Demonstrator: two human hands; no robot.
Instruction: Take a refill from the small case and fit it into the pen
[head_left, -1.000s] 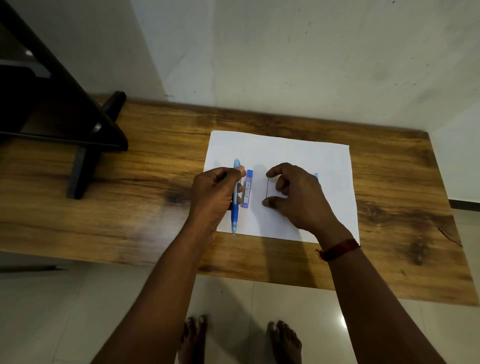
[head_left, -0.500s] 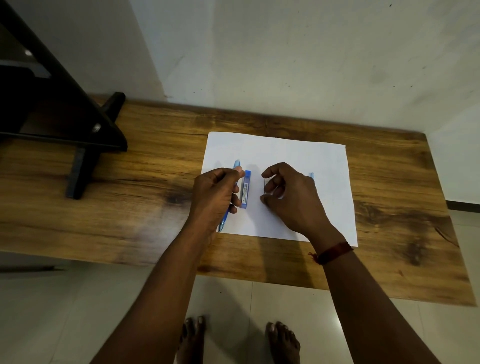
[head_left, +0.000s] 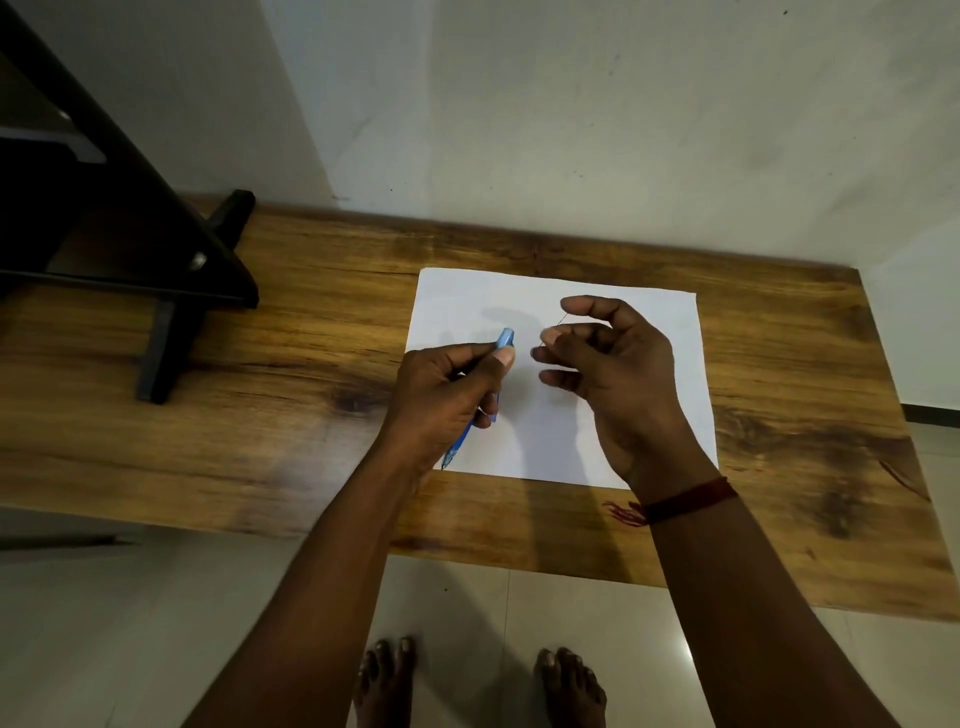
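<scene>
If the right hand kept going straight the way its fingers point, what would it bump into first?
Probably the blue mechanical pencil gripped in the left hand. The right hand, pinching a thin pencil lead, points leftward at the pencil's upper end, above the white sheet of paper. Depth is unclear, so it might pass by.

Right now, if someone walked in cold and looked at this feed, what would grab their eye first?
Probably the two hands over the white sheet of paper in the middle of the wooden table. The left hand grips a blue mechanical pencil, its tip pointing back toward the person. The right hand pinches a thin pencil lead beside it.
</scene>
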